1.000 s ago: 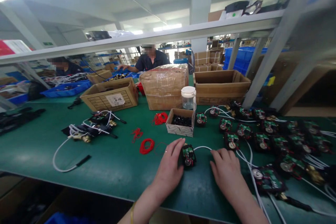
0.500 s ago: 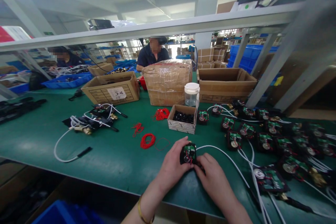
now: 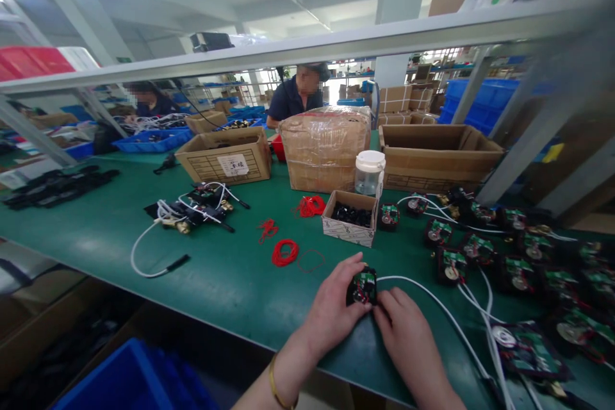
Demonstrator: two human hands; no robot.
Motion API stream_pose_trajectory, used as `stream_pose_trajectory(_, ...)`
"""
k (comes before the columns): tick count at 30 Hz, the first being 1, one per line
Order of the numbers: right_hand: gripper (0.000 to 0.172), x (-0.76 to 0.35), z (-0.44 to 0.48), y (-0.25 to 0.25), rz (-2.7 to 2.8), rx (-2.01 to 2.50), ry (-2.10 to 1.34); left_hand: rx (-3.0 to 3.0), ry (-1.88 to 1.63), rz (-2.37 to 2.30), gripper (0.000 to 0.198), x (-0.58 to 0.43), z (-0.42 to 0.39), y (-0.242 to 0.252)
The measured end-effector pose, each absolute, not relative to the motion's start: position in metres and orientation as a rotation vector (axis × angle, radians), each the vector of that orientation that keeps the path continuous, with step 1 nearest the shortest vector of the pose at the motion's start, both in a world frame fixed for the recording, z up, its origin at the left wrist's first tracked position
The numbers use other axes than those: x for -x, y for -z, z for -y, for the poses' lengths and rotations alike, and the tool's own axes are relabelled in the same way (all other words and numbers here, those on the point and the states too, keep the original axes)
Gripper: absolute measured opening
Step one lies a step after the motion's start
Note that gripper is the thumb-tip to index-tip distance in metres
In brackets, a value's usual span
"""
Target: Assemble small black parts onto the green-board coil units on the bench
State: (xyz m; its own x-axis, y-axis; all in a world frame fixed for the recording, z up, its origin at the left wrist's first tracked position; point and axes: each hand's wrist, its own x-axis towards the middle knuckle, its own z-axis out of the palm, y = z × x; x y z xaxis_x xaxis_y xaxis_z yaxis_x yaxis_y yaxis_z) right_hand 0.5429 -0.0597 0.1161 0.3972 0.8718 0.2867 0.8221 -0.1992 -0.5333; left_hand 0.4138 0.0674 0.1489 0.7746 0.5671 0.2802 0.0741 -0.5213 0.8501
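We hold circuit unit (image 3: 366, 283) in left hand (image 3: 332, 306), thumb and fingers around left side. Right hand (image 3: 407, 328) bunched at lower right corner — grip: we cannot tell. Unit location: green bench (image 3: 216, 298), near small carton (image 3: 346, 232).

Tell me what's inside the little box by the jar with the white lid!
Inside the little box is a heap of small black parts. Only the top of the heap shows; whatever lies underneath is covered.
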Motion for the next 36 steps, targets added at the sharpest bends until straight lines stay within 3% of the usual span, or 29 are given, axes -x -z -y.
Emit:
stream_pose_trajectory(3, 0.017, -0.545, 0.061, -0.112, 1.443, 2.013, -0.098, -2.061, -0.665, -0.483, 0.07, -0.413, -0.065, -0.151)
stream_pose_trajectory(8, 0.016, -0.551, 0.065, -0.108, 1.394, 1.95, -0.176, -2.231, -0.596, -0.596, 0.088, -0.393, -0.076, -0.163)
stream_pose_trajectory(10, 0.015, -0.554, 0.067, -0.109, 1.342, 1.946, -0.191, -2.264, -0.6, -0.812, 0.074, -0.375, -0.09, -0.167)
stream_pose_trajectory(14, 0.015, -0.556, 0.068, -0.109, 1.279, 1.953, -0.193, -2.316, -0.511, -1.32, 0.02, -0.336, -0.121, -0.17)
stream_pose_trajectory(16, 0.015, -0.556, 0.068, -0.108, 1.279, 1.956, -0.193, -2.38, -0.439, -1.368, 0.012, -0.324, -0.132, -0.171)
stream_pose_trajectory(28, 0.017, -0.557, 0.066, -0.103, 1.295, 1.944, -0.232, -2.718, -0.188, -0.968, 0.006, -0.345, -0.16, -0.171)
stream_pose_trajectory(36, 0.018, -0.555, 0.065, -0.11, 1.297, 1.946, -0.243, -2.841, -0.08, -0.907, 0.025, -0.353, -0.154, -0.17)
